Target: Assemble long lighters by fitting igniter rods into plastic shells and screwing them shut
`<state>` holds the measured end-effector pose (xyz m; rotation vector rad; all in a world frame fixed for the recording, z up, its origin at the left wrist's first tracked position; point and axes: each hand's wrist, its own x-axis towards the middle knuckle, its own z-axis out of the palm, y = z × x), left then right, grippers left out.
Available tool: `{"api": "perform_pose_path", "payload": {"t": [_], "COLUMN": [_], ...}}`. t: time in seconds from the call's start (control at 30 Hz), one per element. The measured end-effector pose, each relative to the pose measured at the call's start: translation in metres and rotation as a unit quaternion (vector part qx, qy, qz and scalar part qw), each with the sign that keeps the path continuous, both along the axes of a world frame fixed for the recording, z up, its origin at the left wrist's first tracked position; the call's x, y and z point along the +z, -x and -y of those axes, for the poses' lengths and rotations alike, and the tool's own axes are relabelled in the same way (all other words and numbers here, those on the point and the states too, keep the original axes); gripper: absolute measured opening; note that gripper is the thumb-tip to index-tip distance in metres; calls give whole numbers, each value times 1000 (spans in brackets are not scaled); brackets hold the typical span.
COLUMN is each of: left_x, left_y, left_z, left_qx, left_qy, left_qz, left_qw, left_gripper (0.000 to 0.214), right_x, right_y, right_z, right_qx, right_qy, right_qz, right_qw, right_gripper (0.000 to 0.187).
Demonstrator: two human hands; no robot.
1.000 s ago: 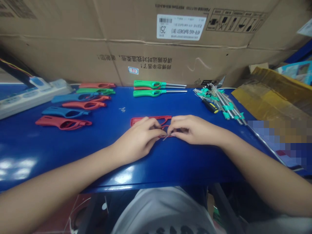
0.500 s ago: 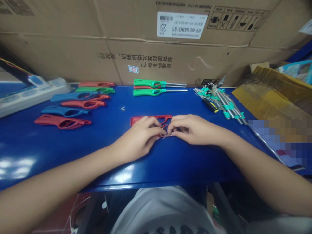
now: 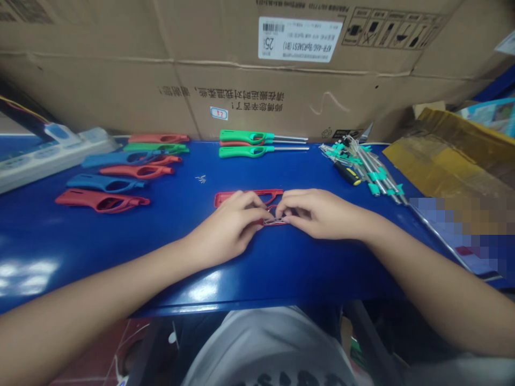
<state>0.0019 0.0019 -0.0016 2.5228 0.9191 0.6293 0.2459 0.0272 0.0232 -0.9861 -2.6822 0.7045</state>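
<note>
Both hands meet over red lighter-shell pieces in the middle of the blue table. My left hand (image 3: 237, 222) is closed in a pinch at thin pale wires (image 3: 276, 220). From the other side, my right hand (image 3: 308, 212) pinches the same wires with thumb and forefinger. Beneath the fingertips is a red lighter shell half (image 3: 277, 224), mostly hidden by my hands. Just behind it lies another red shell half (image 3: 220, 199), hollow side up, its trigger loop partly covered by the left fingers.
Red, blue and green lighter shells (image 3: 102, 200) lie at left beside a white power strip (image 3: 36, 161). Green lighters (image 3: 241, 152) with metal tubes lie at the back. Right of them are a screwdriver (image 3: 347, 174) and metal tube assemblies (image 3: 378, 170). A large cardboard box (image 3: 132, 80) stands behind.
The thin wires between my fingertips have shifted and now lie flatter along the red shell half. My hands have hardly moved.
</note>
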Motion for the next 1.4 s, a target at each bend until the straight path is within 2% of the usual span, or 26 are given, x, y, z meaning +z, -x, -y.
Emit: {"api": "perform_pose_path", "payload": {"t": [0.6, 0.8, 1.1, 1.4], "left_x": [-3, -4, -3, -2], "left_y": [1, 1, 1, 1], "left_z": [1, 0, 1, -1], "left_qx": [7, 6, 7, 1], "left_qy": [-4, -9, 1, -10], "left_qz": [4, 6, -1, -5], "left_qw": [1000, 1000, 1000, 1000], "left_gripper": [31, 30, 29, 28], "right_x": [2, 3, -1, 4], "right_y": [2, 0, 0, 1], "right_z": [3, 3, 1, 4], "right_qx": [-13, -9, 10, 5], "right_qy": [-12, 5, -12, -5], "right_qz": [14, 20, 10, 8], "right_qw": [1000, 1000, 1000, 1000], "right_gripper": [16, 20, 17, 17]}}
